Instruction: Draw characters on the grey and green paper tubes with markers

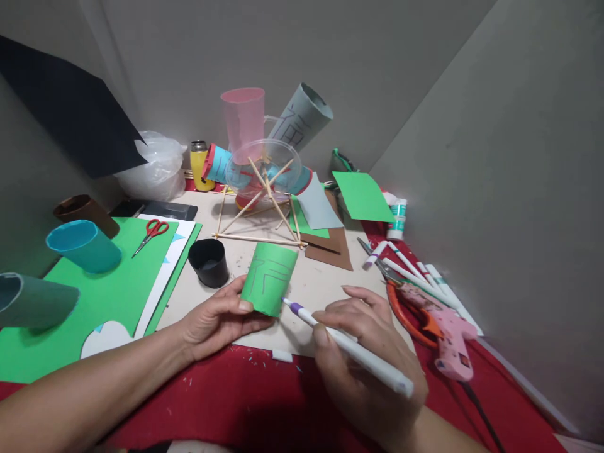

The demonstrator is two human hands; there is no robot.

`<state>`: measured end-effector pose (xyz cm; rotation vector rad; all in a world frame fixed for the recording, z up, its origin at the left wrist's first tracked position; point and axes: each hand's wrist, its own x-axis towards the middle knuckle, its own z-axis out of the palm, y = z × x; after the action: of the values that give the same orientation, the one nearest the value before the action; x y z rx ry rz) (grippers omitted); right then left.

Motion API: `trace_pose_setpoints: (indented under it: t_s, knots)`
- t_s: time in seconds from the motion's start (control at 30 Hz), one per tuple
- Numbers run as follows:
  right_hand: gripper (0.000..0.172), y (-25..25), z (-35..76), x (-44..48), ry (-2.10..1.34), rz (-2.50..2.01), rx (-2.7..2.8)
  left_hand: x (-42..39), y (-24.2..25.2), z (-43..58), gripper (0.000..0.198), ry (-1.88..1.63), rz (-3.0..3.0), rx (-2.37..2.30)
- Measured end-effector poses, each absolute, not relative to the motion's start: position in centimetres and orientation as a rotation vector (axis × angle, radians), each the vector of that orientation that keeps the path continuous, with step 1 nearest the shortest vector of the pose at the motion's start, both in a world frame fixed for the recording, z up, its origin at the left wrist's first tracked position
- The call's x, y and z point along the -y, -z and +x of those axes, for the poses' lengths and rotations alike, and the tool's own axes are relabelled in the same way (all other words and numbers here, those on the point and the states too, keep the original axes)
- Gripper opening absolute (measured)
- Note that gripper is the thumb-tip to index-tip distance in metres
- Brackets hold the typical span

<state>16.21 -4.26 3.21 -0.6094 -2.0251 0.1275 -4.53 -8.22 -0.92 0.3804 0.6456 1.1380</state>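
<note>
My left hand [219, 318] is wrapped round a green paper-covered cup [268, 277] lying on its side, with drawn lines on its wall. My right hand [363, 352] grips a white marker [349, 349] whose purple tip touches the lower right edge of the cup. Both hands rest over a beige board [311, 286] on a red cloth [245, 396]. The marker's white cap [282, 355] lies on the cloth just below the cup.
A black cup [209, 262] stands left of the green cup. Behind it rises a stick frame [262, 211] carrying several cups. Teal cups [85, 245], green paper [108, 296] and red scissors [151, 234] lie left. A pink glue gun [446, 333], markers [415, 267] and orange-handled scissors [406, 308] lie right.
</note>
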Motion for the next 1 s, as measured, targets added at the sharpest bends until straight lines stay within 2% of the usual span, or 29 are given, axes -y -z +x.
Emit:
trace_pose_setpoints:
  t_s: [0.17, 0.37, 0.7, 1.0]
  knots:
    - [0.016, -3.41, 16.27, 4.41, -0.142, -0.601, 2.036, 8.19, 0.87, -4.53, 0.055, -1.135, 0.377, -0.651]
    - [0.015, -3.21, 16.58, 4.58, -0.157, -0.610, 2.016, 8.26, 0.76, -4.39, 0.050, -1.129, 0.375, -0.661]
    - [0.019, -3.09, 15.91, 4.50, -0.193, -0.539, 2.039, 8.24, 0.68, -3.93, 0.068, -1.139, 0.409, -0.680]
    - [0.015, -2.80, 16.47, 4.30, -0.099, -0.615, 2.043, 8.36, 0.59, -4.23, 0.055, -1.136, 0.378, -0.666]
